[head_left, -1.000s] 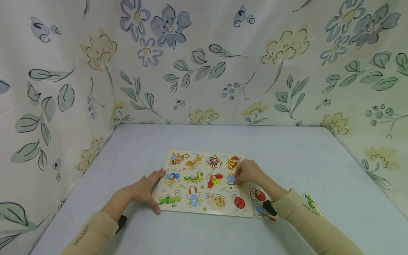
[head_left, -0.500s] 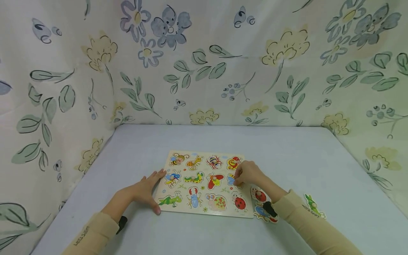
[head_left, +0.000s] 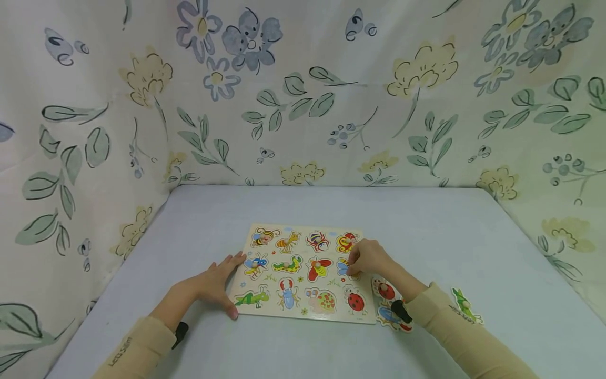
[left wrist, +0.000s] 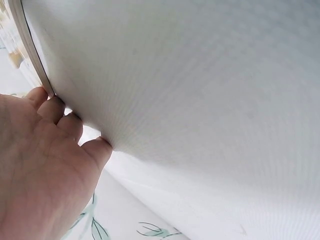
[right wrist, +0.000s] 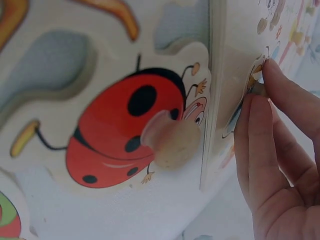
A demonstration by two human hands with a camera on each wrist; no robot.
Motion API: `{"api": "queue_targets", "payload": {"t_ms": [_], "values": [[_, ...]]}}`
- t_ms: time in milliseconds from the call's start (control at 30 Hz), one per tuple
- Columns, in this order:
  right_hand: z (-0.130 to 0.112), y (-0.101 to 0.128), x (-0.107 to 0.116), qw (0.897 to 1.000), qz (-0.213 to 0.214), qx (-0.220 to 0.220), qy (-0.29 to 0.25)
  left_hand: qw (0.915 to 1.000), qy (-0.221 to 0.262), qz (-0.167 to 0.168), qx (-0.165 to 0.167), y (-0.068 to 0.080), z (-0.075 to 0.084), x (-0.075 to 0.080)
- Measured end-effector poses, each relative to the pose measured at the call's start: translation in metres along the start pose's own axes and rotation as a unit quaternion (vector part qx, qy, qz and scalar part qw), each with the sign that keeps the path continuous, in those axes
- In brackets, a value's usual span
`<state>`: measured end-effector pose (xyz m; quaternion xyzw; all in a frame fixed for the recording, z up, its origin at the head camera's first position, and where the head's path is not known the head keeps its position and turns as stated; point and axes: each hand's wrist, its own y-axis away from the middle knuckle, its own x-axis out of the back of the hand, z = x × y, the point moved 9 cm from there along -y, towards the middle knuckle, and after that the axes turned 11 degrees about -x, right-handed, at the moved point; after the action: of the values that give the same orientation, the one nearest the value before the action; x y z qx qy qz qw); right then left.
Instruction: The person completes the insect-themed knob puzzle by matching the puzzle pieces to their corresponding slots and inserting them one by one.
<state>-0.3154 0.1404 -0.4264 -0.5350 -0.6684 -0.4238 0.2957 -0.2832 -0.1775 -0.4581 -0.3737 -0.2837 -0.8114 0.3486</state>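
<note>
A wooden peg-puzzle board [head_left: 331, 315] with insect pictures lies on the table. Its left edge is touched by my left hand [head_left: 215, 284], fingers and thumb spread; the left wrist view shows the fingertips [left wrist: 102, 146] near the board's edge. At the right of the middle row, my right hand [head_left: 371, 259] pinches the knob of a blue-winged insect piece [head_left: 342, 267], which sits at its place on the board, partly covered by the fingers. Seen from the right wrist, thumb and fingers [right wrist: 260, 120] close around that knob.
Beside the board's right edge lie a ladybug piece [head_left: 385, 290] and a blue beetle piece [head_left: 388, 315], partly under the right wrist. A green grasshopper piece [head_left: 464, 302] lies farther right. A floral curtain [head_left: 303, 131] hangs behind the white table [head_left: 303, 205].
Almost nothing differs: the right fingers stay on the knob, with the blue-winged piece only slightly shifted since the first frame. The left hand keeps its place.
</note>
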Motion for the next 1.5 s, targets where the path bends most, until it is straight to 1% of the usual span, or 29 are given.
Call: {"api": "queue_targets", "payload": {"t_ms": [267, 533, 700, 833, 1033, 1233, 1500], "values": [[0.002, 0.001, 0.005, 1.0, -0.014, 0.006, -0.01, 1.0, 0.003, -0.001, -0.003, 0.001, 0.0, -0.001], [0.017, 0.007, 0.021, 0.999, -0.002, 0.01, -0.051, 1.0, 0.003, 0.0, -0.002, 0.001, 0.0, 0.0], [0.029, 0.014, 0.029, 0.998, 0.0, 0.01, -0.067, 1.0, 0.008, -0.001, -0.001, 0.001, -0.002, 0.0], [0.04, 0.022, 0.033, 0.997, -0.004, 0.005, -0.081, 1.0, 0.007, -0.001, 0.003, -0.001, -0.005, -0.001], [0.057, 0.041, 0.043, 0.995, -0.007, 0.0, -0.1, 1.0, 0.005, -0.002, 0.001, -0.001, -0.002, -0.001], [0.077, 0.057, 0.054, 0.995, 0.0, 0.006, -0.096, 0.9998, 0.019, -0.005, -0.009, 0.001, 0.001, 0.001], [0.105, 0.071, 0.068, 0.996, 0.006, -0.006, -0.09, 0.9998, 0.016, -0.007, -0.008, -0.001, -0.004, -0.001]]}}
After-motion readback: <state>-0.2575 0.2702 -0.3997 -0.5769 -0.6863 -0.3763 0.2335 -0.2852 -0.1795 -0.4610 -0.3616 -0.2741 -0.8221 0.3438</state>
